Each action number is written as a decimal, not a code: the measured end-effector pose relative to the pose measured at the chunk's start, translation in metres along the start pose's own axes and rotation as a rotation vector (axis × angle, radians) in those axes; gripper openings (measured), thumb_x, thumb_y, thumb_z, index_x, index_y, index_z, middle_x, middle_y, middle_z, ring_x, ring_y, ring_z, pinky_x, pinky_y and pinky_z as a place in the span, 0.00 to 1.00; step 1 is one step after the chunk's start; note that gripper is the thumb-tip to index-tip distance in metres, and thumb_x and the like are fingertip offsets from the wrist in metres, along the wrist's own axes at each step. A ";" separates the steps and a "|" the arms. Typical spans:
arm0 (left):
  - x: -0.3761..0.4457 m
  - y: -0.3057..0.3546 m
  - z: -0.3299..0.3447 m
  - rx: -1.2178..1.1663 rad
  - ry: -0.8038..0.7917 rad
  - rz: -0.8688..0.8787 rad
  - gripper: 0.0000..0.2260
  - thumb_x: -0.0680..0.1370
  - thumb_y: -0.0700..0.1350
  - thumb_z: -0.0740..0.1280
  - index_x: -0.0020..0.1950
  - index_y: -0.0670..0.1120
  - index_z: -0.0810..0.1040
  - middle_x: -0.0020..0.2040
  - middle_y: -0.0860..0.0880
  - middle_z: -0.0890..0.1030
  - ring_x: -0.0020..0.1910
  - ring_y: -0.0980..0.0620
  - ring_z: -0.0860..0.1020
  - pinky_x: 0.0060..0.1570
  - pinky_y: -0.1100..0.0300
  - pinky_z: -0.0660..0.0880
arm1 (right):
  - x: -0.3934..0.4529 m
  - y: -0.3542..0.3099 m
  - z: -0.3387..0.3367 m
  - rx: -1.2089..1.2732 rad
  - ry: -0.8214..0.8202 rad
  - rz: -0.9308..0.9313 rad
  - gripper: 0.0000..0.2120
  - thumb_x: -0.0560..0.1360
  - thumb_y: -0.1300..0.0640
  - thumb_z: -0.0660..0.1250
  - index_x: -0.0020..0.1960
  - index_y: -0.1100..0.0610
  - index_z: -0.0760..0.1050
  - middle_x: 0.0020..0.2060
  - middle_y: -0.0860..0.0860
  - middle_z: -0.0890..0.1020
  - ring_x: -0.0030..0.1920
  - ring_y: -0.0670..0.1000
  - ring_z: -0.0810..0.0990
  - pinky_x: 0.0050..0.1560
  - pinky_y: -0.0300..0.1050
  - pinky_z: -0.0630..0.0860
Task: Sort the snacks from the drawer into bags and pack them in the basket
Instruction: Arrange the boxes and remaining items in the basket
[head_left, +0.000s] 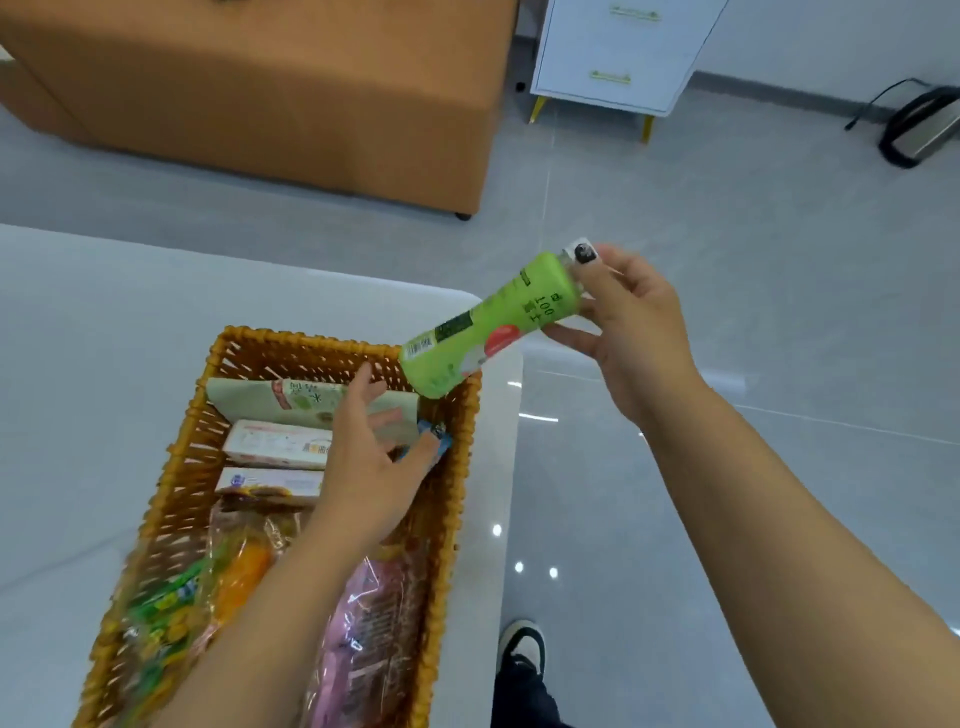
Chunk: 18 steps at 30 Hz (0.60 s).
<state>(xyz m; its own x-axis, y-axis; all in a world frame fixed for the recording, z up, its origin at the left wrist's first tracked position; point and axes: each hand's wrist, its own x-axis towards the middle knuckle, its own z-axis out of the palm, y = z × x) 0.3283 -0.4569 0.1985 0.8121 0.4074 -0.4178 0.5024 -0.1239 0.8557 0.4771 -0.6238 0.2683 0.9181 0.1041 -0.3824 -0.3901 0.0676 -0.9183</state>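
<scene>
so the right hand (631, 332) grips the green bottle (485, 327) by its neck, tilted bottom-first over the basket (457, 467) at its 1 o'clock corner, while the left hand (371, 457), fingers spread (holding nothing), presses packets aside, probably clearing space.

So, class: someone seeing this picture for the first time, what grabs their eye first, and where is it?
The bright green bottle, tilted over the far right corner of the wicker basket, gripped near its cap by the right hand. Next, the left hand reaching into the basket among the packed snack boxes.
</scene>
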 end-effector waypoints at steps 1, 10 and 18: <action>0.003 -0.001 -0.003 0.007 0.005 -0.012 0.42 0.74 0.42 0.73 0.78 0.57 0.50 0.73 0.57 0.65 0.64 0.59 0.72 0.60 0.60 0.72 | 0.007 -0.003 0.003 0.052 0.036 0.008 0.10 0.78 0.55 0.67 0.57 0.58 0.74 0.53 0.57 0.79 0.52 0.56 0.82 0.47 0.54 0.82; 0.071 0.019 -0.023 0.332 0.167 0.033 0.29 0.79 0.46 0.68 0.77 0.52 0.59 0.76 0.52 0.61 0.75 0.53 0.59 0.73 0.52 0.63 | 0.116 0.012 0.074 -0.285 -0.025 -0.233 0.11 0.75 0.57 0.68 0.56 0.50 0.73 0.48 0.44 0.77 0.48 0.47 0.79 0.52 0.56 0.80; 0.127 0.000 -0.022 1.066 0.115 0.065 0.27 0.83 0.56 0.50 0.79 0.44 0.57 0.80 0.44 0.54 0.79 0.45 0.45 0.76 0.40 0.45 | 0.155 0.075 0.112 -0.652 -0.434 -0.432 0.18 0.73 0.59 0.71 0.63 0.52 0.77 0.60 0.45 0.79 0.61 0.46 0.76 0.63 0.40 0.72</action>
<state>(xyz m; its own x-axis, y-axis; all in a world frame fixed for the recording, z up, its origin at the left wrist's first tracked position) 0.4248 -0.3849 0.1526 0.8417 0.4474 -0.3023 0.5043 -0.8515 0.1439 0.5823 -0.4914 0.1521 0.8170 0.5754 -0.0382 0.2223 -0.3755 -0.8998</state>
